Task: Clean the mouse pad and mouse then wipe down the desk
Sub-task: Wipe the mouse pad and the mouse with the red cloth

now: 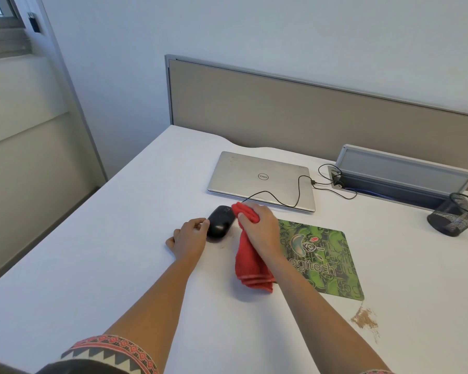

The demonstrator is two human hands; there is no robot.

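Steadies the black mouse (pixel 220 221) near the middle of the desk (pixel 114 238) with the left hand (pixel 189 236), fingers curled, thumb and fingertips pinching its near end. Grips a bunched red cloth (pixel 250 268) in the right hand (pixel 260 228), fingers wrapped tight round it, holds the top of the wad against the mouse's right side and lets the tail hang by the left edge of the green mouse pad (pixel 327 263). Toward the far edge, a closed silver laptop (pixel 254 176); near the front right, just off the pad's corner, brown crumbs (pixel 364 318).
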